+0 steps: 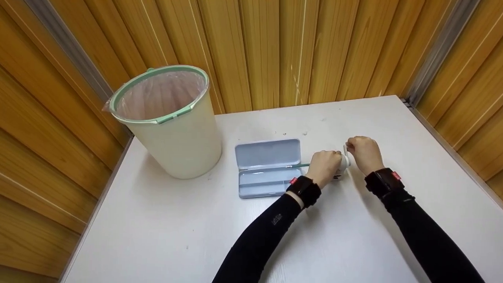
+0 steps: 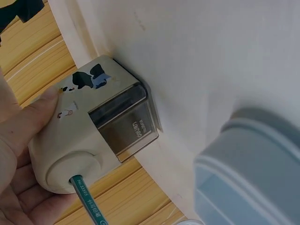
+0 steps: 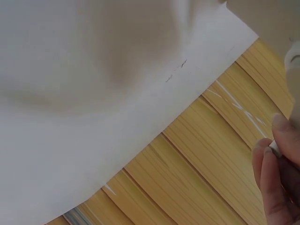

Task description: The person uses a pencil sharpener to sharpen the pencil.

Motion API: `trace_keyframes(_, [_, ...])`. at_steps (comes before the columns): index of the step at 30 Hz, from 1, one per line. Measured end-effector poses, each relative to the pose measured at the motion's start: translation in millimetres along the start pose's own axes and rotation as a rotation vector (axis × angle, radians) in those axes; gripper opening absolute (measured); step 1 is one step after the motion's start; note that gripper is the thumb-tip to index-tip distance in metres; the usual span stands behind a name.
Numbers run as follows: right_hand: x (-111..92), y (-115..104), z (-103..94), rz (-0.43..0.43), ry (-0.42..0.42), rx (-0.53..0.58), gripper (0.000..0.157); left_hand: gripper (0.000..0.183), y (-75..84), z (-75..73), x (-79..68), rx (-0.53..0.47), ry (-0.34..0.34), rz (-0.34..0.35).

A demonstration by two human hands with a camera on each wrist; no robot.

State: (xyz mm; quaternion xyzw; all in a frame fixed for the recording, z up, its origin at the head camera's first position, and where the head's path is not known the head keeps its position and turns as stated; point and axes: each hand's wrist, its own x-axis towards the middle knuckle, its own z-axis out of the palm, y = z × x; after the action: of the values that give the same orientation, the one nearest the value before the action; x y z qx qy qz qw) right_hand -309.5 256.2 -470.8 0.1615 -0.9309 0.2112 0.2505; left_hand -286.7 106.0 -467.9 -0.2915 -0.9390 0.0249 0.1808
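A white hand-crank pencil sharpener [image 2: 70,131] stands on the table, with printed figures on its top and a clear shavings drawer [image 2: 129,129]. My left hand [image 1: 324,167] grips its body from above, the thumb lying along one side. From the round front opening sticks a green pencil [image 2: 88,201], which reaches toward the pencil case in the head view. With fingertips and thumb, my right hand [image 1: 365,153] pinches the small white crank knob [image 3: 275,149] at the sharpener's other end. The pencil's tip is hidden inside the sharpener.
An open light-blue pencil case [image 1: 268,154] lies left of the sharpener, its lid folded back. Farther left stands a cream bin [image 1: 184,145] with a green rim and a clear liner. Wood-patterned walls border the white table [image 1: 165,228]; small bits lie near its back.
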Motion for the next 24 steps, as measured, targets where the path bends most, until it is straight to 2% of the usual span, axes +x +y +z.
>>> trace_keyframes(7, [0.9,6.3,3.2,0.021,-0.027,0.037,0.002,0.013,2.5,-0.6,-1.1,0.015,-0.018,-0.020])
trace_keyframes(10, [0.0,9.2,7.4,0.016,-0.078,0.035,0.002,0.013,2.9,-0.9,-0.9,0.022,-0.018,-0.023])
trace_keyframes(15, [-3.4,16.1,13.1,0.005,-0.176,0.016,0.011,0.012,4.2,-0.7,0.0,0.018,-0.032,-0.014])
trace_keyframes(24, [1.7,18.1,13.4,0.024,-0.310,0.045,0.020,0.017,2.3,-0.5,-0.5,0.014,-0.031,-0.018])
